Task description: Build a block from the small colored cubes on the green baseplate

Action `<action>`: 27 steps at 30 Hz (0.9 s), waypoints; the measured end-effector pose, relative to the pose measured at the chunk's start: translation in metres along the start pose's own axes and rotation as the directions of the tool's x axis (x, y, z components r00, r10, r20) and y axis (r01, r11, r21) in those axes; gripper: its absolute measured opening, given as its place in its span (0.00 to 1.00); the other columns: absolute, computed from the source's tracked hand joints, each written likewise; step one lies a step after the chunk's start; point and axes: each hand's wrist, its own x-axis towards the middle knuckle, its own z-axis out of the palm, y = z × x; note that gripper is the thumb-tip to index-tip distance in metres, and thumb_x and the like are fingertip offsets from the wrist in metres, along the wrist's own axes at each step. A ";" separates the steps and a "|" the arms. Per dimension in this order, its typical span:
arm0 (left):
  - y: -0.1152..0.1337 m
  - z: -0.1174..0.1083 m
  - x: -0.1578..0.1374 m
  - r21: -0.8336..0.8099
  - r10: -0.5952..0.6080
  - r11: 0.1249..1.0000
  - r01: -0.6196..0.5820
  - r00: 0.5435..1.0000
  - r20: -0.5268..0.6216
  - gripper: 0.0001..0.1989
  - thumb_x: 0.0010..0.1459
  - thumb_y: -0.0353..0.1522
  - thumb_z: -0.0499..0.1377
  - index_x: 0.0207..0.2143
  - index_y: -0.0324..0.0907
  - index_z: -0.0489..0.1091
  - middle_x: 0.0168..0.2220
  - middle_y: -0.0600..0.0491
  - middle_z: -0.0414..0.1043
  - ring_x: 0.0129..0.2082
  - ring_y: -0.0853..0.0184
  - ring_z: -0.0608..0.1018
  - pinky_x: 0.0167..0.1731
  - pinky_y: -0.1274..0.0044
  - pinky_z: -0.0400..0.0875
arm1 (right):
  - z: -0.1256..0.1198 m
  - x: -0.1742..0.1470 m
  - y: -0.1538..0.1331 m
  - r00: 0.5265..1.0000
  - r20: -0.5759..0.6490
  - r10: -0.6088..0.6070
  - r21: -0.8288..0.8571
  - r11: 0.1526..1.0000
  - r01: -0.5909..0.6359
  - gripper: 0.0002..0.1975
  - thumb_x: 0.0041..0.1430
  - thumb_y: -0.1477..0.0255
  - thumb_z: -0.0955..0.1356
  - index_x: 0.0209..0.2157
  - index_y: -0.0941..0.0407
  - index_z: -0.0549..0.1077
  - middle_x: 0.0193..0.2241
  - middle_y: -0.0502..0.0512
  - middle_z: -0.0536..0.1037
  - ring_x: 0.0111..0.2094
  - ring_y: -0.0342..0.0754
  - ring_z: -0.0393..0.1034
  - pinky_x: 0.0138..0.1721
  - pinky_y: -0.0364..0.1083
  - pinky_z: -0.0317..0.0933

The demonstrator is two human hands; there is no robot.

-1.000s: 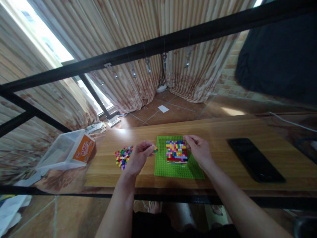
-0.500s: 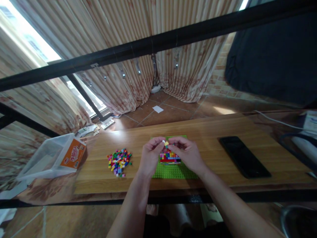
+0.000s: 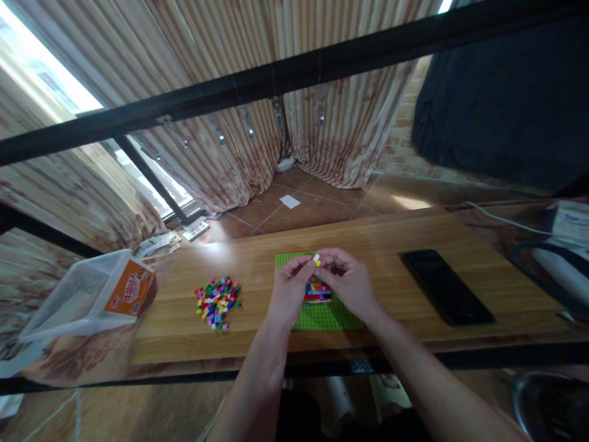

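Both hands have come together above the block since a second ago, when the left hand [image 3: 292, 285] was out between the pile and the block and the right hand [image 3: 347, 279] was at the block's far right corner. Now the left hand is nearly closed, with a white and a yellow brick, the bricks [image 3: 316, 260], pinched at its thumb and finger. The right hand is curled narrow, its fingertips meeting the left's at the bricks; whether it grips them too, I cannot tell. Just below the hands is the block [image 3: 317, 294], many-coloured and built in layers, with only part of its top and near side showing. It stands on the green baseplate [image 3: 326, 320], which lies flat on the wooden table [image 3: 257, 341]. Left of the baseplate, well apart from it, is the pile [image 3: 217, 302] of loose coloured pieces, lying straight on the wood. Right of the hands lies a black phone [image 3: 446, 286], set at a slant. Past the table's left end is a clear tub [image 3: 73, 301] with an orange label [image 3: 130, 288] facing the pile.
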 end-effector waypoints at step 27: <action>0.009 -0.006 -0.008 0.575 0.218 0.772 -0.271 0.963 0.160 0.04 0.60 0.29 0.55 0.32 0.42 0.70 0.26 0.56 0.70 0.27 0.70 0.72 0.29 0.80 0.66 | -0.009 0.007 -0.004 0.987 -0.011 0.161 0.115 0.981 -0.159 0.11 0.42 0.61 0.77 0.26 0.52 0.81 0.26 0.50 0.82 0.28 0.46 0.73 0.34 0.47 0.68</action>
